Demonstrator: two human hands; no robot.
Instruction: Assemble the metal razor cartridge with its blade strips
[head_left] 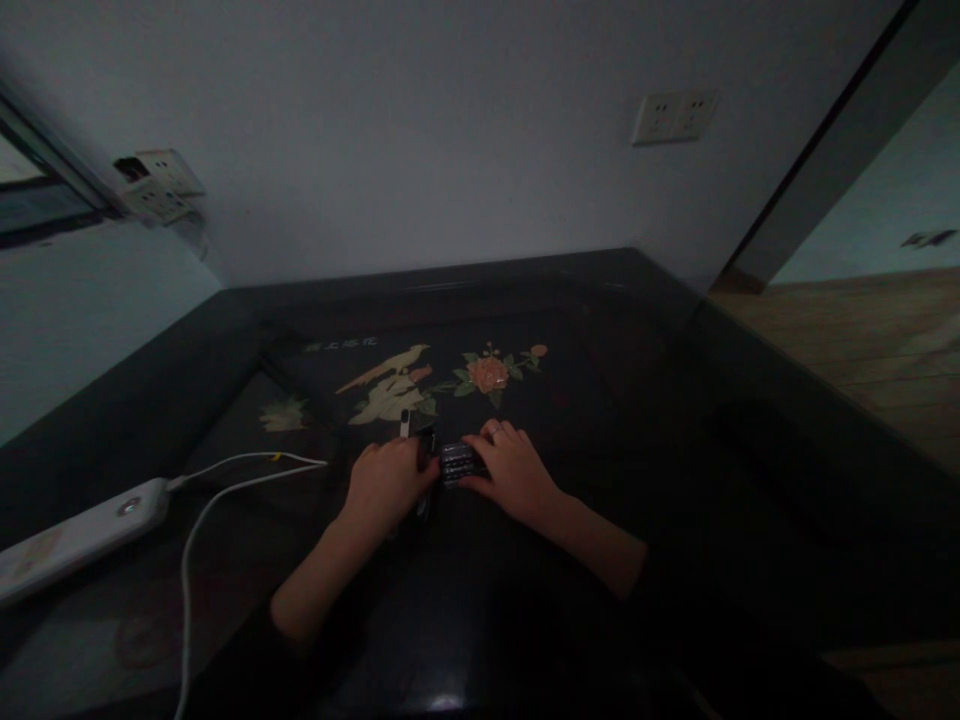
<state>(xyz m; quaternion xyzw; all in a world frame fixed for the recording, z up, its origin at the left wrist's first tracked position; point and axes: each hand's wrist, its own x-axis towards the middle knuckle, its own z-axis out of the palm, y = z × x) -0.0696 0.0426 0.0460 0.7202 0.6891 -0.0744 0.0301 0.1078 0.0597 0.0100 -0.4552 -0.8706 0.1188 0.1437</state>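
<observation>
Resting on a dark lacquered table [615, 420], both hands sit close together near the middle of the tabletop, just in front of its painted bird [390, 385] and flower [489, 373]. The left hand [386, 482] is curled around a small dark object [424, 450] with a pale tip poking up above the knuckles; the light is too dim to tell what it is. The right hand [510, 470] lies flat with fingers spread, pressing on a small dark ridged block [459, 463] that lies on the table between the two hands. Well off to the left, a white power strip [75, 535] lies on the table with its white cable [225, 480] looping toward the hands. Two wall sockets [673, 116] sit on the wall behind.
</observation>
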